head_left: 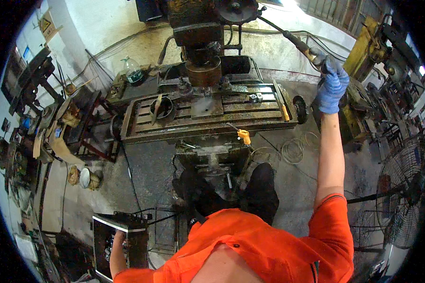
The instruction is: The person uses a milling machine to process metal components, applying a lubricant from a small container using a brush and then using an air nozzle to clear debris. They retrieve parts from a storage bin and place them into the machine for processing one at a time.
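Observation:
My right hand, in a blue glove, is raised at the upper right and closed round the end of a long lever. That lever runs from the head of a drilling or milling machine. At the lower left my left forearm reaches into a dark open box holding small metal parts. The box's rim hides the fingers of that hand. Under the round spindle head lies the slotted machine table, with a flat plate at its middle.
On the table stand a dark round pot with a brush-like tool and a small metal block. A yellow air gun hangs at the front edge. A fan stands right; a coiled hose lies on the floor.

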Tool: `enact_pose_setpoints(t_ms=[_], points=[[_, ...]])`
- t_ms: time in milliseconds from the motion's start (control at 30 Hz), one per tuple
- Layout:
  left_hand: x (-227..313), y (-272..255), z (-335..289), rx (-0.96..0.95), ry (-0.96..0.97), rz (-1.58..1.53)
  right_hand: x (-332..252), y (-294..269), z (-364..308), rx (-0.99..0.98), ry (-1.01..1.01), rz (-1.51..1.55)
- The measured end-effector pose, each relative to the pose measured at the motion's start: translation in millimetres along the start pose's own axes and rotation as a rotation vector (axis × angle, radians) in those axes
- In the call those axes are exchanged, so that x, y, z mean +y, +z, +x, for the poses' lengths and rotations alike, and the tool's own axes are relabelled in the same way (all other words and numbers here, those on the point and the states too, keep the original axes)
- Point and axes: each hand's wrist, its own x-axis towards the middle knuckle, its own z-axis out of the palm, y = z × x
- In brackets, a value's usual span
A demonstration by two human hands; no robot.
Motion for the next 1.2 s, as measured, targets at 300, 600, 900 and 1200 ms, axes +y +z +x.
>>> enact_pose_setpoints(t_ms=[300,600,900,1200], points=[[-42.2,-3.6,-1.0,-0.202,-0.077,0.113,-12.7,4.6,47.2,-0.217,-0.320,-0.088],[-44.3,1.9,9.7,-0.207,-0.031,0.082,-25.2,0.1,149.2,-0.306,-0.511,-0.237],[-39.5,9.0,1.0,-0.062,0.012,-0.089,-68.4,22.3,112.1,-0.043,-0.504,-0.356],[-33.9,0.5,-39.4,0.552,0.181,-0.182,65.9,-35.1,-145.3,-0.423,0.666,-0.571]])
